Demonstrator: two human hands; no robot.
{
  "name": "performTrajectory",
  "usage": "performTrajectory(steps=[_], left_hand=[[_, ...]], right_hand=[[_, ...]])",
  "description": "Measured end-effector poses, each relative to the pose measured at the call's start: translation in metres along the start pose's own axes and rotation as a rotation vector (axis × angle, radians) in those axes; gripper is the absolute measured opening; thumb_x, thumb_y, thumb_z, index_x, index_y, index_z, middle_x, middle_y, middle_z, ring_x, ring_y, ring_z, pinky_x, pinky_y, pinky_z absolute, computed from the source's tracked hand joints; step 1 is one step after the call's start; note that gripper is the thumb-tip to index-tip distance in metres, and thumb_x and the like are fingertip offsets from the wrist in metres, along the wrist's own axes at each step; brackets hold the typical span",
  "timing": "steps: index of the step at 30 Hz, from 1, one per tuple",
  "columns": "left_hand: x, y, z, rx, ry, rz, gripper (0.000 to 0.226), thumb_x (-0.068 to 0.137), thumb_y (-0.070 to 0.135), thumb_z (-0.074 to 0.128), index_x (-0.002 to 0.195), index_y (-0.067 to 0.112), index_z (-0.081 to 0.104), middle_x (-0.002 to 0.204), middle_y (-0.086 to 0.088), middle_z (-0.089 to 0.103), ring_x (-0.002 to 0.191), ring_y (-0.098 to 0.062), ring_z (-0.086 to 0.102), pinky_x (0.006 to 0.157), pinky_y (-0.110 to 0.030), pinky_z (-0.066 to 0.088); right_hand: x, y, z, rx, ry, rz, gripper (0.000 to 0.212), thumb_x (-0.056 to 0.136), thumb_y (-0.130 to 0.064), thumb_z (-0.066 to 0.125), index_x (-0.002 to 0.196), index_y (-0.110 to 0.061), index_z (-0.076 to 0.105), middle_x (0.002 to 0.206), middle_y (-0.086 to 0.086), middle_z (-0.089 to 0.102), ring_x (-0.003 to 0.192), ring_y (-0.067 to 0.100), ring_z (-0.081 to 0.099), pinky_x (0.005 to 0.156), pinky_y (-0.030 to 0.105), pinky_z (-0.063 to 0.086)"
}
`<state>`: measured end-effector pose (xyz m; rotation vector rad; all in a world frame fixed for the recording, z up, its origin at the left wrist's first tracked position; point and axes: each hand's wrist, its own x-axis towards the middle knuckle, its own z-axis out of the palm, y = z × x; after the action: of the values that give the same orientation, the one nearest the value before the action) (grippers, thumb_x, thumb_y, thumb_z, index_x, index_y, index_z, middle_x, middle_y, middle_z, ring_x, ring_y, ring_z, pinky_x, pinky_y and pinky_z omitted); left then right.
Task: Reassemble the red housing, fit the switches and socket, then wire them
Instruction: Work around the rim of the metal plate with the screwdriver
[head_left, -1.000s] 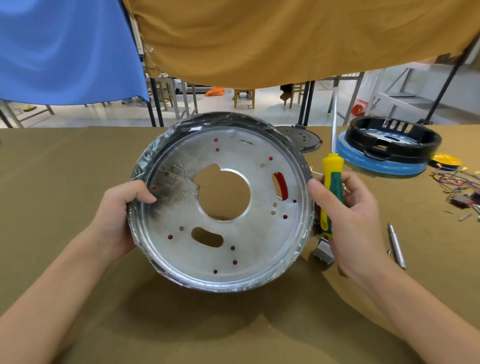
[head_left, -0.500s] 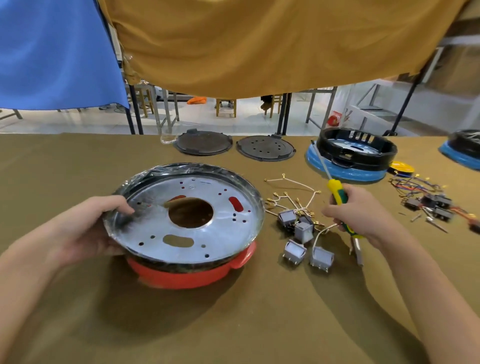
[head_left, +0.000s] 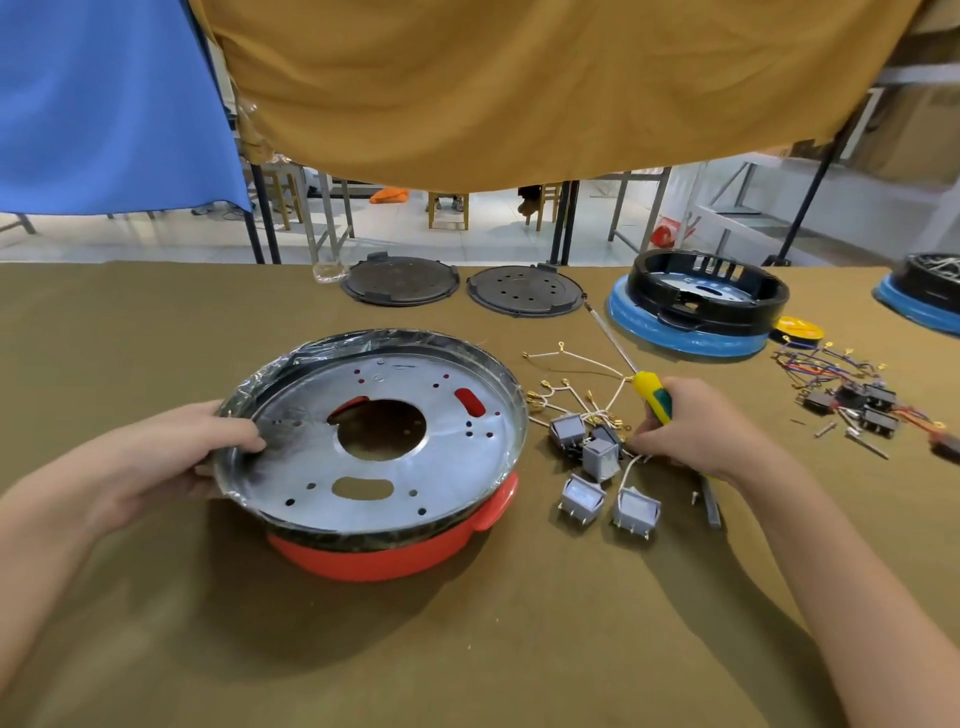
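Both hands grip: left hand (head_left: 171, 457) clasps the red housing (head_left: 384, 556) rim, right hand (head_left: 696, 431) the screwdriver (head_left: 652, 397).

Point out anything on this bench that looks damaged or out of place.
The metal plate on the red housing has a dark, scorched-looking smudge by the left hand, and its rim wears crinkled plastic film. Loose screws lie scattered at the right. Nothing looks spilled.

Left hand (head_left: 171, 457) grips the rim of the red housing (head_left: 384, 556) on the counter (head_left: 467, 649); right hand (head_left: 696, 431) holds a yellow-green screwdriver (head_left: 652, 397), fingertips down among grey switches (head_left: 597, 457) and white wires (head_left: 582, 364) just beside the housing.
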<state>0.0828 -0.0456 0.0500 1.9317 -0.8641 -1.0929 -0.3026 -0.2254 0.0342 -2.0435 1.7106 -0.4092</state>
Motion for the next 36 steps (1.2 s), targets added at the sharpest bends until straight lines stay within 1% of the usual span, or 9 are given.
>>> performTrajectory(steps=[3,7,11,14,17,20,23,28,36], left_hand=[[-0.001,0.001,0.002,0.026,0.011,0.026,0.030,0.085,0.009,0.062,0.115,0.012,0.067,0.113,-0.016,0.072,0.102,-0.034,0.065,0.091,-0.044,0.052],[0.002,0.000,0.003,0.061,0.067,0.045,0.027,0.090,0.010,0.057,0.114,0.020,0.065,0.109,-0.008,0.074,0.092,-0.023,0.068,0.070,-0.032,0.052],[0.000,0.001,0.002,0.083,0.036,0.056,0.023,0.092,0.015,0.059,0.114,0.020,0.064,0.107,-0.005,0.074,0.084,-0.015,0.069,0.064,-0.026,0.052],[-0.003,0.006,0.002,0.145,0.212,0.134,0.038,0.093,0.028,0.066,0.127,0.017,0.053,0.123,-0.005,0.064,0.102,-0.020,0.063,0.082,-0.033,0.051],[-0.010,0.024,0.007,0.448,0.493,0.464,0.057,0.089,0.031,0.068,0.140,0.018,0.045,0.127,-0.007,0.054,0.116,-0.022,0.053,0.100,-0.038,0.043],[-0.025,0.063,0.024,0.651,0.225,0.682,0.042,0.090,0.041,0.063,0.129,0.032,0.052,0.111,0.015,0.060,0.100,-0.003,0.058,0.082,-0.021,0.045],[-0.027,0.094,0.043,0.984,-0.129,0.528,0.047,0.088,0.057,0.060,0.131,0.044,0.047,0.122,0.022,0.052,0.111,0.000,0.054,0.094,-0.027,0.046],[-0.013,0.101,0.069,1.132,-0.369,0.494,0.049,0.092,0.053,0.056,0.139,0.044,0.044,0.136,0.022,0.046,0.121,-0.003,0.051,0.104,-0.032,0.043],[0.019,0.099,0.069,0.464,-0.156,0.798,0.020,0.081,0.032,0.079,0.098,0.032,0.068,0.087,0.014,0.073,0.068,-0.003,0.066,0.066,-0.022,0.052]], right_hand=[[0.002,-0.003,0.004,-0.064,0.029,-0.022,0.023,0.077,-0.017,0.078,0.089,-0.016,0.058,0.089,0.008,0.067,0.086,0.024,0.064,0.082,0.047,0.056],[-0.002,-0.005,0.001,-0.026,0.163,-0.093,0.021,0.077,-0.011,0.075,0.084,-0.015,0.056,0.081,0.007,0.062,0.079,0.024,0.062,0.066,0.036,0.053],[-0.013,-0.028,-0.002,0.374,0.164,-0.206,0.020,0.073,-0.007,0.073,0.085,-0.009,0.057,0.077,0.012,0.067,0.064,0.021,0.065,0.058,0.036,0.057],[-0.017,-0.062,-0.003,0.631,-0.066,-0.314,0.023,0.073,-0.009,0.074,0.089,-0.005,0.058,0.078,0.008,0.073,0.068,0.018,0.069,0.058,0.024,0.054],[-0.016,-0.094,0.003,0.794,-0.281,-0.378,0.025,0.067,-0.005,0.074,0.080,-0.011,0.054,0.079,0.011,0.073,0.081,0.031,0.071,0.067,0.033,0.054],[-0.010,-0.116,0.008,0.842,-0.373,-0.400,0.029,0.068,0.001,0.075,0.081,-0.011,0.051,0.079,0.011,0.073,0.086,0.034,0.073,0.067,0.030,0.057],[-0.004,-0.126,0.008,0.896,-0.363,-0.375,0.030,0.073,0.006,0.074,0.084,-0.009,0.050,0.081,0.012,0.074,0.086,0.034,0.074,0.063,0.027,0.058],[0.004,-0.125,0.011,0.780,-0.406,-0.362,0.029,0.075,0.007,0.074,0.080,-0.010,0.050,0.086,0.016,0.074,0.073,0.027,0.065,0.071,0.034,0.056],[0.007,-0.131,0.021,1.114,-0.638,-0.291,0.036,0.074,0.015,0.069,0.079,-0.013,0.047,0.080,0.014,0.070,0.065,0.020,0.069,0.061,0.023,0.055]])
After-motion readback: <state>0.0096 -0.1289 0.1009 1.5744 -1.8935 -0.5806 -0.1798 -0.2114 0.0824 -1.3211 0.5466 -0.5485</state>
